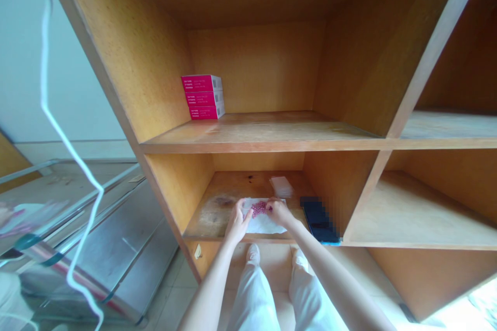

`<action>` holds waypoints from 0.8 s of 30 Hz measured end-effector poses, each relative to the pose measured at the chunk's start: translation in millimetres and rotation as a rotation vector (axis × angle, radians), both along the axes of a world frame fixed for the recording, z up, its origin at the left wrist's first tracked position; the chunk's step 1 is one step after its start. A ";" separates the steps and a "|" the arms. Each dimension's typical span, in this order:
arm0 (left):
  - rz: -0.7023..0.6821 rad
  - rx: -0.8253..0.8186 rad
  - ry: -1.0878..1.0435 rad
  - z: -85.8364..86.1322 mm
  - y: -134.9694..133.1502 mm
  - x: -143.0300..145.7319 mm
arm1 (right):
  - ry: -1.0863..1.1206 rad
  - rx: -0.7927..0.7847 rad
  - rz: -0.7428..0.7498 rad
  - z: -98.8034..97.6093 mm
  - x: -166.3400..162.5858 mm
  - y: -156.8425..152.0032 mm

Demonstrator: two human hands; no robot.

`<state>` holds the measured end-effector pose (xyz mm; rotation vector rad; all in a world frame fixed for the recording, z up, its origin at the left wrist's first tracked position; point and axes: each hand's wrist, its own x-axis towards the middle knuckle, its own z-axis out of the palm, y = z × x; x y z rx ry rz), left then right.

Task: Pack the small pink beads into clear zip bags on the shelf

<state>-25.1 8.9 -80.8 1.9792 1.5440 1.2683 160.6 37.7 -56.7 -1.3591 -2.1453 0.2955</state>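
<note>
Both my hands reach into the lower left compartment of a wooden shelf unit [256, 142]. My left hand [237, 221] and my right hand [278, 211] pinch a small red patterned item [259, 209] between them, fingers closed on its two ends. The item sits over a white sheet [264, 223] that lies flat on the shelf board. A small white packet [281, 186] lies further back on the same board. A dark blue flat object [319, 221] rests at the right of my right hand, partly blurred.
A stack of three pink boxes [202, 97] stands at the back left of the upper compartment. Open compartments lie to the right. A metal rack [97, 248] is at the left, a white cable [70, 165] hangs in front. My legs in white trousers [267, 289] are below.
</note>
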 end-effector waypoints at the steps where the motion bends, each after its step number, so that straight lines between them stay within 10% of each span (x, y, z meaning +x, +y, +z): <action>1: 0.000 0.000 -0.002 -0.2 0.0 -0.1 | -0.003 0.003 -0.001 0.2 -0.2 0.2; 16: -0.024 0.015 -0.006 1.9 -1.4 0.4 | 0.419 0.068 0.113 50.0 -38.7 2.3; 24: -0.025 0.002 -0.026 0.8 -0.8 -0.4 | 0.405 0.079 0.123 44.6 -32.6 -0.1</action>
